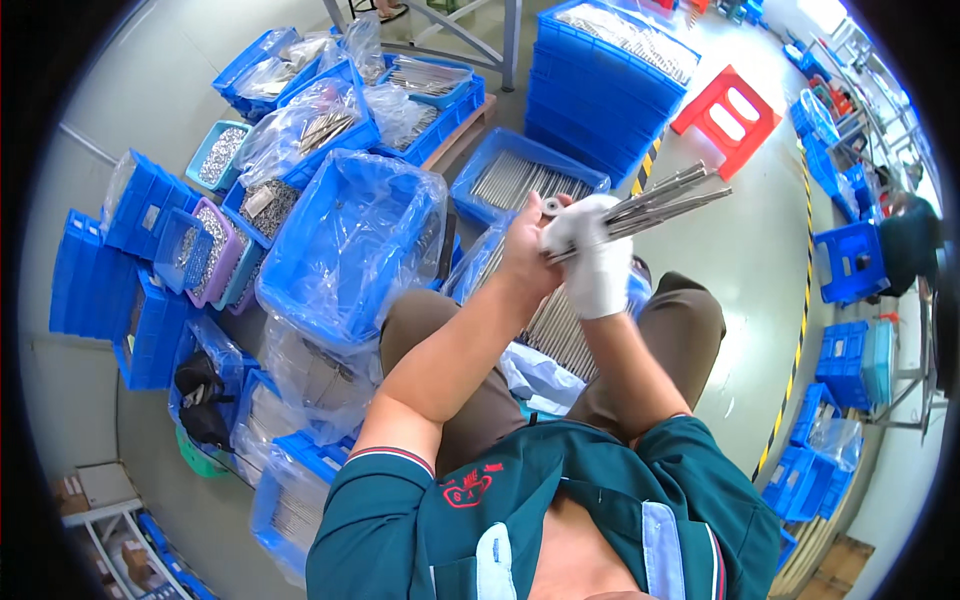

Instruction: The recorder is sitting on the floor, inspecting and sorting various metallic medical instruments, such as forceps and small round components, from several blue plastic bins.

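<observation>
Rods [660, 200] in both hands, blue crate [500, 150] – rods inside

Pale grey floor [740, 250], smooth and glossy, brightly lit from above. Yellow-and-black striped line [800, 330] running across it on the right. Red stool [727, 108] at upper right, beside a tall stack of blue crates [600, 90]. Grey metal frame legs [480, 40] at top centre. More blue crates [95, 280] piled at far left, plastic-lined blue bins [350, 240] crowding the middle. Small teal tray [218, 155] and purple tray [215, 255] among them. Blue stool [848, 262] and further blue bins [840, 365] along the right edge. Cardboard boxes [95, 490] on a shelf at lower left. Strong glare at the upper right corner.
</observation>
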`<state>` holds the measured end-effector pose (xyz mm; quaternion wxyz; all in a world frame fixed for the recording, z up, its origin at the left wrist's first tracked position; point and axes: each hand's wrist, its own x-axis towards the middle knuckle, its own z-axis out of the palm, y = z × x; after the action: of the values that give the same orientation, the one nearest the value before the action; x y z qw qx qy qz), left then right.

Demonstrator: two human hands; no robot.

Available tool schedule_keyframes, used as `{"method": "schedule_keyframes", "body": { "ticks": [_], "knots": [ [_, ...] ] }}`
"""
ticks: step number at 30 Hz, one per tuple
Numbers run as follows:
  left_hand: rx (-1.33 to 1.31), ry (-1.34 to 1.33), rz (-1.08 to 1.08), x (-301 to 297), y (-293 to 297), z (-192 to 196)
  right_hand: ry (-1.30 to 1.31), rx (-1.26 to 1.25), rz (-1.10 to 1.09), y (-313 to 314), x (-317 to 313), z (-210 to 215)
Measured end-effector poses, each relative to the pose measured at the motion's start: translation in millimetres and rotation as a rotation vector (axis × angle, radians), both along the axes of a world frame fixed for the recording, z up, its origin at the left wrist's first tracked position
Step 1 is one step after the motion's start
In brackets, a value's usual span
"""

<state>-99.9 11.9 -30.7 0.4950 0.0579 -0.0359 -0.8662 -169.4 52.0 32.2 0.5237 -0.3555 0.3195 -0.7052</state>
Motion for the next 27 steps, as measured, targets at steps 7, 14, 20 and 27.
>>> {"method": "schedule_keyframes", "body": {
  "ticks": [7,14,20,27],
  "knots": [
    [0.000,-0.104,0.034,10.2,-13.1,-28.5,0.190,0.126,0.076,-13.0,10.3,-31.4],
    [0.092,-0.554,0.363,62.8,-26.6,6.7,0.926,0.211,0.213,-23.5,-50.2,-48.4],
    [-0.102,-0.785,0.350,79.2,-16.6,27.0,0.920,0.228,0.286,-28.7,-82.9,-42.5],
    [-0.098,-0.774,0.192,75.8,-16.8,22.9,0.332,0.575,0.526,-29.8,-91.6,-69.6]
  ]
}}
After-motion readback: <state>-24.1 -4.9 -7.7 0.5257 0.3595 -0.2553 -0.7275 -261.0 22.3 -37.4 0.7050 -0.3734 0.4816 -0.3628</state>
